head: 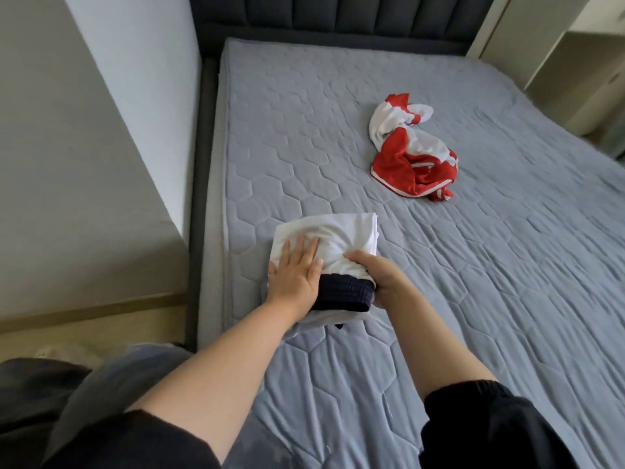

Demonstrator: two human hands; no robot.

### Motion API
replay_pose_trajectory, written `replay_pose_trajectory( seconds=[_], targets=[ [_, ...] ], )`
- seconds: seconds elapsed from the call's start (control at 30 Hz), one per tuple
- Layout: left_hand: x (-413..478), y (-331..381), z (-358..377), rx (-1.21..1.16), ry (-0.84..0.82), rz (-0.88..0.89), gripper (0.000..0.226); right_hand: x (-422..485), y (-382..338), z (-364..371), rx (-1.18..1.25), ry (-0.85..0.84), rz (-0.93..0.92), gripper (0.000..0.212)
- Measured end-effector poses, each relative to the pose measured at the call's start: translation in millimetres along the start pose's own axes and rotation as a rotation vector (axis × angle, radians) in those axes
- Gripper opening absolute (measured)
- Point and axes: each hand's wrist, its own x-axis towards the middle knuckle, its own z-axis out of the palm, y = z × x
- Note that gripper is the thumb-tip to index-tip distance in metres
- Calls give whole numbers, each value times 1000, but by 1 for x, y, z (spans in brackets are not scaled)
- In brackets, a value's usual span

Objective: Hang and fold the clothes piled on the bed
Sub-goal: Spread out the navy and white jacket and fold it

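**Wall** (pixel 84 147): pale surface along the bed (pixel 490 282), well left of both hands.

**Left hand** (pixel 294 270): palm down, wrist low, forearm reaching in from the near left. The fingers (pixel 301 247) are straight and close together. They press flat on the white bundle (pixel 338 228), which lies directly under them near the bed's left side.

**Dark band** (pixel 341 294): ribbed navy strip, seemingly a waistband. It shows between the two hands at the bundle's near end and touches the heel of the left hand. Whether it belongs to the white cloth or to a second garment folded inside cannot be told.

**Right hand** (pixel 377 279): curled round the bundle's right edge, forearm entering from the near right. The thumb (pixel 353 257) lies on top. The other fingers are tucked beneath the cloth and hidden, so the hand clamps the bundle.

**Handling (judgement)**: the fabric looks light, soft and limp, and holds no shape. A fold will likely spring open unless pinned. It is best taken along its folded edges, with one hand flattening and the other gripping a side.

**Red top** (pixel 412 157): crumpled red-and-white garment, well beyond the right fingertips and apart from the bundle. It is not yet folded.
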Motion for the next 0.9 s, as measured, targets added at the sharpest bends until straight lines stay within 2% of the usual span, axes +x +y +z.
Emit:
replay_pose_trajectory(
  seconds=[0.1, 0.23, 0.37, 0.4, 0.5, 0.77, 0.9],
  targets=[
    [-3, 1, -27, -309, 83, -123, 48, -13, -18, 38, -147, -11, -118, 26],
    [-21, -6, -77, -664, 320, -171, 49, -32, -35, 102, -473, -28, -354, 13],
    [-50, -32, -154, -1188, 569, -313, 47, -56, -42, 199, -717, -153, -523, 13],
    [-62, -44, -175, -1258, 646, -326, 46, -63, -41, 226, -744, -200, -550, 12],
    [-107, -91, -223, -1192, 782, -279, 44, -83, -26, 308, -780, -339, -593, 10],
    [-203, -277, -324, -1250, 965, -460, 54, -118, 53, 533, -944, -622, -624, 8],
    [-251, -350, -390, -1217, 1044, -439, 55, -141, 76, 639, -992, -722, -612, 8]
  ],
)
